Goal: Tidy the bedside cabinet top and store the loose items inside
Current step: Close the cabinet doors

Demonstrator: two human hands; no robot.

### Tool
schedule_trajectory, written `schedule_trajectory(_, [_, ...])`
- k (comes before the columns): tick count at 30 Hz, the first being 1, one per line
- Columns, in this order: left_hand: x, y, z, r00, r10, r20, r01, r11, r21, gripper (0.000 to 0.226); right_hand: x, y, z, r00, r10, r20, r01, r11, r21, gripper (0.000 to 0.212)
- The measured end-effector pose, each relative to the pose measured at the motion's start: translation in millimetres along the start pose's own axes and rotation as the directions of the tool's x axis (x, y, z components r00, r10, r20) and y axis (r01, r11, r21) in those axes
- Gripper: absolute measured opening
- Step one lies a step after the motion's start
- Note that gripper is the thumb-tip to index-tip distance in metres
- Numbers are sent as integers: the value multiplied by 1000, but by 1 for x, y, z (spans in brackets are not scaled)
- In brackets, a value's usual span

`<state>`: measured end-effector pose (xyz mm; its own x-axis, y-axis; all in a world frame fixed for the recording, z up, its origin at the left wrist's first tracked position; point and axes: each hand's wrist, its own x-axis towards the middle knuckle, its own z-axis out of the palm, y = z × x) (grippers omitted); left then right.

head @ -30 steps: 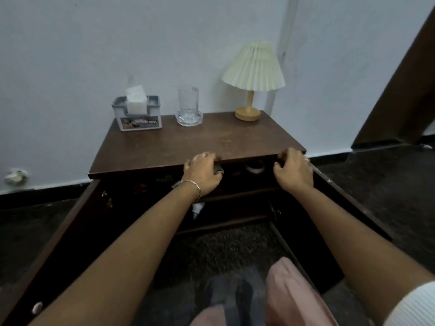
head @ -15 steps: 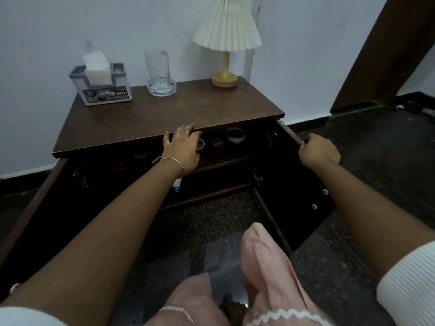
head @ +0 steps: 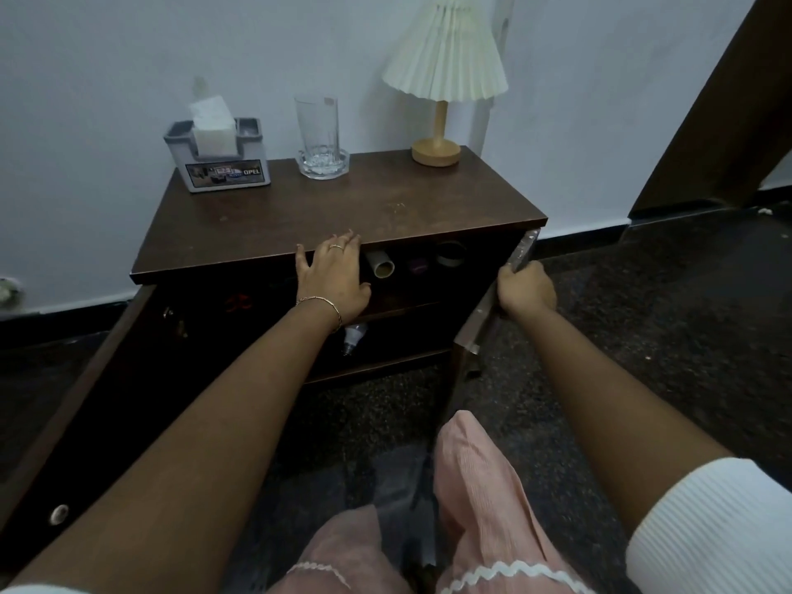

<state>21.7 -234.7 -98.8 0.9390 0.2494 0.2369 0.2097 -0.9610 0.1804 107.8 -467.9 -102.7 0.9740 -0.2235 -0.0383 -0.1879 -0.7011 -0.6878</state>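
Observation:
The dark wooden bedside cabinet (head: 343, 216) stands with both doors swung out. My left hand (head: 334, 276) lies with straight fingers against the front edge of the top, above the upper shelf. My right hand (head: 525, 289) grips the top edge of the right door (head: 484, 319), which is swung partway inward. On the upper shelf lie a cardboard tube (head: 379, 264), a small purple item (head: 418, 265) and a tape roll (head: 450, 254). A light bulb (head: 353, 338) lies on the lower shelf. Something red (head: 238, 302) shows dimly at the shelf's left.
On the top stand a tissue holder (head: 218, 158), a tall glass in a glass dish (head: 319, 139) and a pleated lamp (head: 441, 79). The left door (head: 55, 443) hangs wide open toward me. My pink-clothed knees (head: 471, 486) are near the cabinet. Dark floor lies to the right.
My right hand went from the cabinet's front edge to the right door and has swung that door inward. My left hand stayed at the front edge. The view shifted.

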Motion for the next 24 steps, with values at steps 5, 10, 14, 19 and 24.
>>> schedule_trajectory(5, [0,-3,-1,999,-4,-44,0,996,-92,58,3,-25,34,960,179,217,-270,808,524,46])
schedule_trajectory(10, [1,-4,3,998,-5,-60,1,998,-69,69,0,-25,68,867,203,455,-461,675,576,53])
schedule_trajectory(14, [3,-5,7,996,13,-87,-11,1000,21,69,-4,-31,89,845,114,522,-467,634,617,51])
schedule_trajectory(19, [6,-2,12,987,5,-159,2,999,44,57,1,-47,96,864,122,488,-466,557,687,51])
schedule_trajectory(24, [6,-4,10,992,11,-124,-6,999,39,60,1,-51,99,866,133,481,-446,641,625,47])
